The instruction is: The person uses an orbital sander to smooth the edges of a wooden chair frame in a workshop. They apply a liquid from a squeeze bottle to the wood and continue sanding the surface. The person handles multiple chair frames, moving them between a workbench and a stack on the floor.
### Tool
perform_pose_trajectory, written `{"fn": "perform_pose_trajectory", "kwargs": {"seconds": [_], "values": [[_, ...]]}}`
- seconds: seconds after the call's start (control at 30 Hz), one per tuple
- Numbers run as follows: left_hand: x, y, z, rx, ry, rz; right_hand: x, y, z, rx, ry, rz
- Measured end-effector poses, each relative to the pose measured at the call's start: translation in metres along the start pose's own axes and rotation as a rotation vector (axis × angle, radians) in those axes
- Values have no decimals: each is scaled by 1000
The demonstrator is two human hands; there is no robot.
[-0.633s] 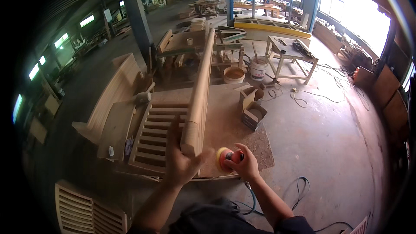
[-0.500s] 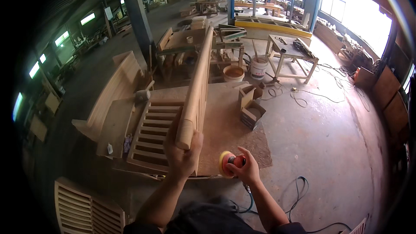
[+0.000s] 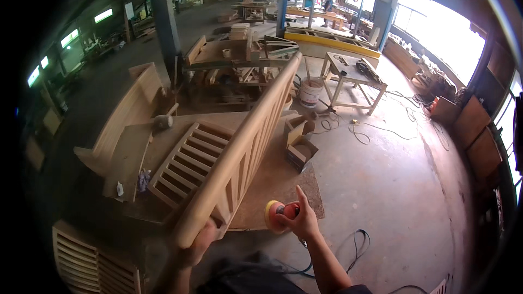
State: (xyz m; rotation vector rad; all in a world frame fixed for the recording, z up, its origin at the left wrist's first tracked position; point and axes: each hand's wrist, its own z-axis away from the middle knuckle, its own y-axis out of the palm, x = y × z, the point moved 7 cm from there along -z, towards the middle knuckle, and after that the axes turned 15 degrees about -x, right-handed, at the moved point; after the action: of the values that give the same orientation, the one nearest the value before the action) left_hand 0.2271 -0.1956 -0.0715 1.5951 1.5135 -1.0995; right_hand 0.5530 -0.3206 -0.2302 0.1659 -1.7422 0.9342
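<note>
My left hand (image 3: 202, 241) grips the near end of a slatted wooden panel (image 3: 248, 130), its fingers wrapped under the thick rounded top rail. The panel stands on edge, slanting away to the upper right over the workbench (image 3: 291, 198), with its slats facing right. To the right of it, my right hand (image 3: 304, 222) holds a red orbital sander (image 3: 280, 215) with a yellow pad, index finger stretched forward. The pad is apart from the panel. A hose runs down from the sander. Another slatted panel (image 3: 192, 155) lies flat on the bench, left of the raised one.
An opened cardboard box (image 3: 299, 149) with round discs stands at the bench's right. A curved wooden board (image 3: 124, 117) is at the left, near a small white bottle (image 3: 119, 189). Another slatted piece (image 3: 92, 261) sits lower left. A bucket (image 3: 310, 93), table (image 3: 357, 73) and floor cables lie beyond.
The panel's near end has swung down and left with my left hand, and its far end right, exposing more slats. My right hand and the sander have shifted slightly left and down.
</note>
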Motion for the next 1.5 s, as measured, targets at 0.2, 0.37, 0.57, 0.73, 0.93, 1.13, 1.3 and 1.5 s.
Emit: {"fn": "perform_pose_trajectory", "kwargs": {"seconds": [0.2, 0.37, 0.57, 0.73, 0.93, 1.13, 1.3, 1.5], "values": [[80, -187, -3, -315, -189, 21, -12, -8, -12, 65, 77, 15], [106, -313, -65, -322, 25, 48, -30, -23, -31, 2, 42, -192], [-14, -343, -96, -611, 565, -602, 4, -61, -40, -410, -62, -437], [-122, -92, -120, -205, 730, -613, 78, -66, -49, -717, -328, -399], [-99, 109, -138, 233, 614, -1070, 113, -54, -43, -871, -508, -407], [-95, 75, -121, 164, 819, -969, 132, -53, -17, -1004, -635, -336], [-110, 57, -106, 168, 901, -856, 147, -43, 29, -1111, -873, -260], [-94, 56, -104, 107, 913, -886, 168, -47, 32, -1143, -885, -99]]}}
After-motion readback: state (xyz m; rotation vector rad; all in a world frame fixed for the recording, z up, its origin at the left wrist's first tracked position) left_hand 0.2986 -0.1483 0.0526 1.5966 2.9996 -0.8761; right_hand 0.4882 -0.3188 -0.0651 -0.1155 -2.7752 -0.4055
